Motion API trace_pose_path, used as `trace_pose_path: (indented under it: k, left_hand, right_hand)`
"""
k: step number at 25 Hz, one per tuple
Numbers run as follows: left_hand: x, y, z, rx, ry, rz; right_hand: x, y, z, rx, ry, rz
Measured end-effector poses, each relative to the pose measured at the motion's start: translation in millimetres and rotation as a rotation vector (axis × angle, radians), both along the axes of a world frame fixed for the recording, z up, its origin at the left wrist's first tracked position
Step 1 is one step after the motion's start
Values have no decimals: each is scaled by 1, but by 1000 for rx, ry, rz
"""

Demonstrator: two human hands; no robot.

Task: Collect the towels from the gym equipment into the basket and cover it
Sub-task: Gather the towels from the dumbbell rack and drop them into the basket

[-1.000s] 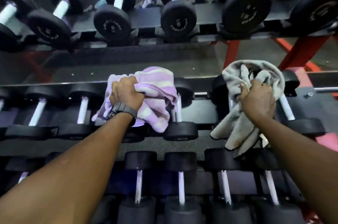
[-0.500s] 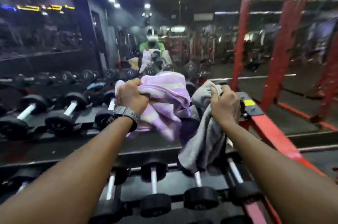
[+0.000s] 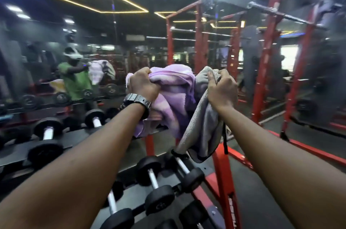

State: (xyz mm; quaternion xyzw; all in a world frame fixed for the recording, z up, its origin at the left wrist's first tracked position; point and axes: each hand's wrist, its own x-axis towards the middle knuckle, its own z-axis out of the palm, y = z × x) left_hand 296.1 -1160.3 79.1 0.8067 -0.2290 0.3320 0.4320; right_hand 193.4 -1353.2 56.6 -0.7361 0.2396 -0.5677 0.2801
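Note:
My left hand (image 3: 143,86), with a dark watch on its wrist, grips a bunched purple-and-white striped towel (image 3: 174,97). Just to its right, my right hand (image 3: 222,90) is closed on a grey towel (image 3: 204,127) that hangs down from the fist. Both towels are held up at chest height, touching each other, above the right end of the dumbbell rack (image 3: 221,170). No basket is in view.
Black dumbbells (image 3: 45,140) lie in rows on the red-framed rack at the lower left and centre. A mirror wall behind reflects a person in a green shirt (image 3: 74,79). Red squat racks (image 3: 265,71) stand to the right on dark floor.
Both hands lifted the towels off the dumbbells and brought them together. The view has swung up and to the right, from the rack toward the squat racks.

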Motion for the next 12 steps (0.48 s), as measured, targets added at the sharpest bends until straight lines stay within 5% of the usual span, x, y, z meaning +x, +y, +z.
trace_pose_path:
  k: [12]
  left_hand:
    - [-221, -241, -85, 145, 103, -707]
  right_hand:
    - [-302, -126, -89, 106, 145, -549]
